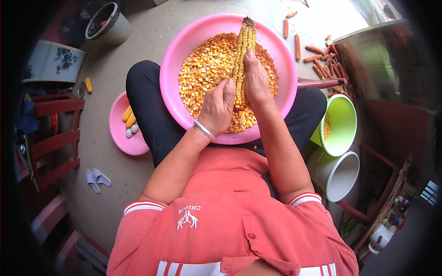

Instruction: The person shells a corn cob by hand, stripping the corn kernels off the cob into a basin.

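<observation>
An ear of dried yellow corn [246, 45] is held between my two hands over a pink plastic basin [169, 79], its dark, rough end pointing away from me. My left hand [219, 105], with a silver bracelet at the wrist, grips its lower left side, thumb against the kernels. Around its right side wraps my right hand [257, 81], thumb pressing higher up. Gaps between rows show along the cob. Loose corn kernels [203, 69] cover the basin's floor below. The basin rests at my lap, between my knees.
A smaller pink basin [121, 145] at left holds corn ears and two pale egg-like objects. Bare red cobs [328, 62] lie scattered at upper right. A green bucket [348, 120] with kernels and a white bucket [345, 179] stand right. A grey bucket [121, 31] and slippers [102, 177] are left.
</observation>
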A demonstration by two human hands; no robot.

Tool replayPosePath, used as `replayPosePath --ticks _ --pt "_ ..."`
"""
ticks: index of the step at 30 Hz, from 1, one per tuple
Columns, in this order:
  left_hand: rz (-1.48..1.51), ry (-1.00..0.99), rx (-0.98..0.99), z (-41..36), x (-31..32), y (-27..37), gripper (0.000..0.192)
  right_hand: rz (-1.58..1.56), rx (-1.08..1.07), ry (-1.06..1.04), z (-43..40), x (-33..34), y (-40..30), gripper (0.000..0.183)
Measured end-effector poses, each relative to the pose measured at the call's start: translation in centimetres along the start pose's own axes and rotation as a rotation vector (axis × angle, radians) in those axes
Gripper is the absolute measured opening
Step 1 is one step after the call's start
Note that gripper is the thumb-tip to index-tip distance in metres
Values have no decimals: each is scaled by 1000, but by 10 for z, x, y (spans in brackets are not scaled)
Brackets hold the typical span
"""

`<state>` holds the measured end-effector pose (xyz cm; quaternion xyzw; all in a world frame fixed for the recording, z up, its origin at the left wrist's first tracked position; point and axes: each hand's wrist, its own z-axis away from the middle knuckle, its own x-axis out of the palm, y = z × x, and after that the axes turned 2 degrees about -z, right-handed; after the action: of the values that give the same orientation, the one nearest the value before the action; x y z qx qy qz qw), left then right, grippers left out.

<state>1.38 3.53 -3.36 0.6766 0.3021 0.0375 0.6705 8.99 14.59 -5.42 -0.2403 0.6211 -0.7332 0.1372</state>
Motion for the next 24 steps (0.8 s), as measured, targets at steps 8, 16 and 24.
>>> replayPosePath --ticks 8,16,24 --pt "44 21 76 -2 5 -14 40 -243 148 -47 8 8 -21 46" --pt "714 -173 -309 -17 -7 2 60 -246 167 14 7 9 -19 44" --pt "158 -167 -159 -19 -9 3 71 57 53 -141 8 5 -6 52"
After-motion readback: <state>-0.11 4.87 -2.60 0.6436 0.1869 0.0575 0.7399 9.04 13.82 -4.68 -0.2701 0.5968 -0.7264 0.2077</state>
